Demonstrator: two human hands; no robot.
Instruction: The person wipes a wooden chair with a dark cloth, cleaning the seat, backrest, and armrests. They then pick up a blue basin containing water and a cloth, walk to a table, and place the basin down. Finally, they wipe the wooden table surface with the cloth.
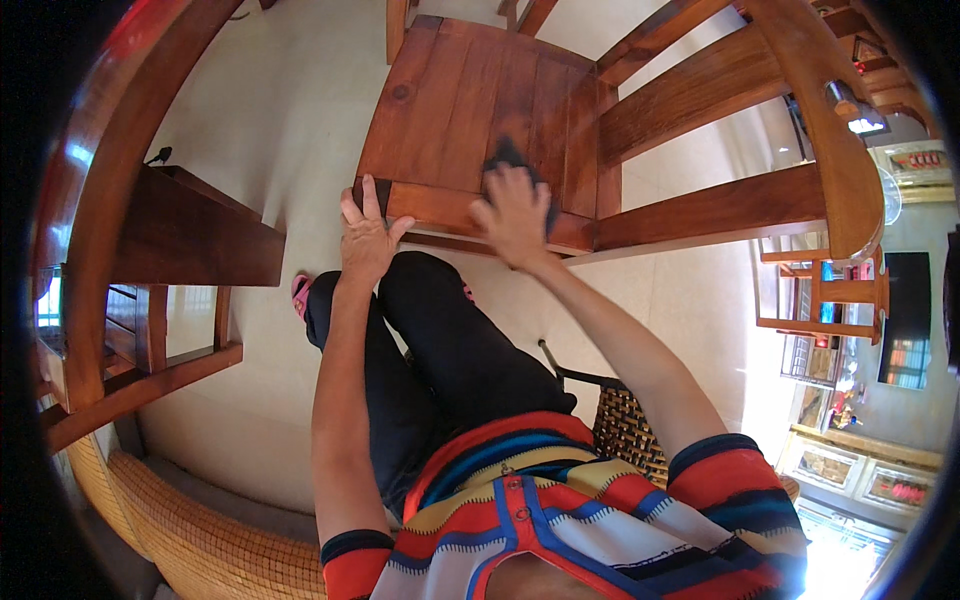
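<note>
A wooden chair with a planked seat (457, 105) stands before me, its slatted back (697, 82) to the right. My left hand (369, 232) rests on the dark near-left corner of the seat, fingers spread, holding nothing. Over the seat's near right part, my right hand (516, 210) presses a dark cloth (507, 152) against the wood. The hand and cloth are blurred. Part of the cloth is hidden under the palm and fingers.
A wooden table (202, 225) stands close on the left, above another wooden piece (154, 330). Behind me at lower left is a sofa with a tiled mat (217, 547). A woven seat (626, 424) lies under my right arm. Pale floor (660, 300) surrounds the chair.
</note>
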